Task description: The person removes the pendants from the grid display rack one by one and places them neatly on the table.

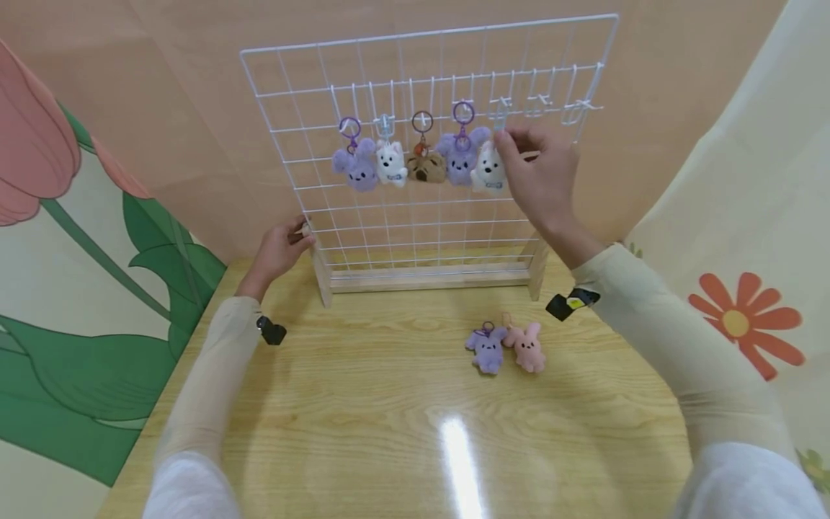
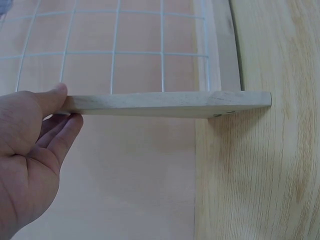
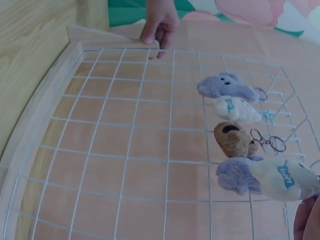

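Note:
My right hand (image 1: 543, 173) pinches a white plush dog keychain (image 1: 489, 171) near its top, in front of a hook on the white wire grid rack (image 1: 382, 238). Whether its light blue clasp (image 1: 501, 119) sits on the hook cannot be told. In the right wrist view the white plush (image 3: 285, 177) overlaps a purple one (image 3: 235, 176). My left hand (image 1: 280, 249) holds the upper end of the rack's left wooden leg, thumb on one face and fingers on the other; the left wrist view shows this leg (image 2: 150, 102) closely.
On hooks to the left hang a purple plush (image 1: 357, 167), a white plush (image 1: 391, 164), a brown plush (image 1: 426, 168) and another purple plush (image 1: 462, 160). Bare hooks (image 1: 577, 108) stick out at right. A purple plush (image 1: 488, 352) and a pink plush (image 1: 529, 349) lie on the wooden table (image 1: 337, 404).

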Motion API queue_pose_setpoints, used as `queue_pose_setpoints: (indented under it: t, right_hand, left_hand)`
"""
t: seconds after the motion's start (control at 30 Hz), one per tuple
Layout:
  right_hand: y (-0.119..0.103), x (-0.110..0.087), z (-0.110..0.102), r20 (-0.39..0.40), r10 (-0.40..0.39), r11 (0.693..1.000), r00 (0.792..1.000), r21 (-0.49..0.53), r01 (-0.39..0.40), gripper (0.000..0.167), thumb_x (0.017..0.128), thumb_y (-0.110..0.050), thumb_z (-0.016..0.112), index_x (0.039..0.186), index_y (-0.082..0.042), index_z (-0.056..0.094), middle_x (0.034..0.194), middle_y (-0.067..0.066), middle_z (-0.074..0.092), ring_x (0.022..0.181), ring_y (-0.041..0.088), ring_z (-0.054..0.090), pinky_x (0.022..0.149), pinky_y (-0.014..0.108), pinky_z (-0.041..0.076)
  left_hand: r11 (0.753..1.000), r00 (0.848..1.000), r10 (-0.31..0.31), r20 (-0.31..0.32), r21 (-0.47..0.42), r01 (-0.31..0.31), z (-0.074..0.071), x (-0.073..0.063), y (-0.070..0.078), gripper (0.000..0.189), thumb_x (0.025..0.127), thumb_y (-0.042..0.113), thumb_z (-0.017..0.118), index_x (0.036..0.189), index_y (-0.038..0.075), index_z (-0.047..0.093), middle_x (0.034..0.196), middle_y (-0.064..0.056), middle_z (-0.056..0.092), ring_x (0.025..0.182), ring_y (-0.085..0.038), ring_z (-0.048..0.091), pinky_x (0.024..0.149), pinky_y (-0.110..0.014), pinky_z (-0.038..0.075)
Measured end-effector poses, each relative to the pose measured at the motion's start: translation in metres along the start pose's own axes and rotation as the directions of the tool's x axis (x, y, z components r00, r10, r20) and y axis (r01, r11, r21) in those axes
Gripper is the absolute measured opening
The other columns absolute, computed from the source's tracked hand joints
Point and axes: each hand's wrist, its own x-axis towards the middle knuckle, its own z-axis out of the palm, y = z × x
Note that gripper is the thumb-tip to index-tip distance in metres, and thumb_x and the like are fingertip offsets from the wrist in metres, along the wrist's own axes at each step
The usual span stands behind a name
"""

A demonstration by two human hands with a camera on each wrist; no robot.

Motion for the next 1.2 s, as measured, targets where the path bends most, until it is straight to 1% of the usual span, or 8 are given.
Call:
queue_pose_setpoints:
  t: [0.2, 0.37, 0.57, 0.63, 0.7, 0.9, 1.07, 1.2]
  right_hand:
    - [0.003, -0.015, -0.002, 0.066, 0.023, 1.000, 0.998, 0.020, -0.024, 0.028, 0.097, -0.027, 0.072, 0.104, -0.001, 0.079, 0.093, 0.004, 0.076, 0.075, 0.009, 0.066, 0.063, 0.012, 0.057]
    - [0.010, -0.029, -0.004, 0.093, -0.003, 1.000, 0.996, 0.030, 0.001, 0.027, 0.097, -0.027, 0.072, 0.104, -0.001, 0.079, 0.094, 0.008, 0.076, 0.076, 0.009, 0.067, 0.063, 0.012, 0.057]
    - [0.018, -0.045, -0.005, 0.128, -0.040, 0.999, 0.991, 0.041, 0.035, 0.025, 0.097, -0.024, 0.072, 0.103, -0.001, 0.079, 0.097, 0.014, 0.077, 0.070, 0.009, 0.066, 0.059, 0.012, 0.056]
    - [0.021, -0.050, -0.004, 0.141, -0.058, 0.997, 0.988, 0.049, 0.051, 0.023, 0.097, -0.023, 0.072, 0.102, -0.001, 0.079, 0.097, 0.016, 0.077, 0.071, 0.009, 0.066, 0.060, 0.012, 0.056]
    - [0.024, -0.054, -0.004, 0.157, -0.066, 0.997, 0.985, 0.055, 0.058, 0.023, 0.098, -0.022, 0.071, 0.102, -0.001, 0.079, 0.097, 0.016, 0.076, 0.073, 0.008, 0.067, 0.061, 0.012, 0.057]
    - [0.031, -0.068, -0.003, 0.202, -0.036, 0.998, 0.979, 0.060, 0.025, 0.027, 0.099, -0.026, 0.070, 0.104, -0.001, 0.078, 0.098, 0.015, 0.076, 0.077, 0.006, 0.068, 0.064, 0.013, 0.058]
    - [0.038, -0.082, -0.001, 0.245, -0.044, 0.996, 0.968, 0.081, 0.024, 0.025, 0.099, -0.023, 0.070, 0.106, 0.000, 0.078, 0.100, 0.016, 0.077, 0.079, 0.005, 0.069, 0.065, 0.013, 0.059]
    - [0.046, -0.094, 0.002, 0.276, -0.054, 0.996, 0.960, 0.080, 0.033, 0.023, 0.099, -0.020, 0.070, 0.105, 0.000, 0.078, 0.098, 0.014, 0.077, 0.079, 0.002, 0.068, 0.066, 0.013, 0.059]
  left_hand:
    - [1.000, 1.000, 0.005, -0.002, 0.002, -0.005, 0.000, 0.000, -0.001, 0.057, 0.105, 0.013, 0.060, 0.152, -0.010, 0.037, 0.150, -0.032, 0.045, 0.135, -0.045, 0.051, 0.109, -0.050, 0.049]
    - [1.000, 1.000, 0.003, 0.001, 0.004, -0.003, -0.001, 0.001, -0.002, 0.058, 0.105, 0.013, 0.060, 0.153, -0.010, 0.037, 0.150, -0.032, 0.044, 0.136, -0.045, 0.050, 0.110, -0.051, 0.048]
    - [1.000, 1.000, -0.001, 0.000, 0.000, 0.001, -0.001, 0.000, -0.002, 0.057, 0.105, 0.012, 0.059, 0.153, -0.009, 0.037, 0.151, -0.032, 0.045, 0.136, -0.045, 0.050, 0.109, -0.051, 0.049]
    - [1.000, 1.000, 0.000, 0.002, -0.002, 0.000, -0.001, 0.000, -0.002, 0.057, 0.105, 0.012, 0.059, 0.153, -0.009, 0.037, 0.151, -0.032, 0.045, 0.136, -0.045, 0.050, 0.109, -0.051, 0.049]
    - [1.000, 1.000, 0.002, 0.005, -0.003, -0.002, 0.000, 0.000, -0.002, 0.057, 0.105, 0.012, 0.059, 0.153, -0.009, 0.037, 0.150, -0.032, 0.044, 0.136, -0.045, 0.050, 0.109, -0.052, 0.048]
    - [1.000, 1.000, 0.003, 0.001, -0.012, -0.003, 0.000, 0.001, -0.003, 0.057, 0.105, 0.011, 0.059, 0.153, -0.009, 0.036, 0.152, -0.031, 0.043, 0.136, -0.045, 0.050, 0.110, -0.051, 0.048]
    - [1.000, 1.000, -0.002, 0.003, -0.023, 0.002, 0.000, 0.001, -0.003, 0.057, 0.105, 0.013, 0.059, 0.154, -0.006, 0.037, 0.153, -0.028, 0.044, 0.138, -0.042, 0.050, 0.110, -0.050, 0.049]
    - [1.000, 1.000, -0.012, 0.010, -0.017, 0.012, -0.001, 0.000, -0.003, 0.058, 0.106, 0.015, 0.059, 0.155, -0.004, 0.037, 0.155, -0.026, 0.042, 0.139, -0.041, 0.049, 0.110, -0.049, 0.049]
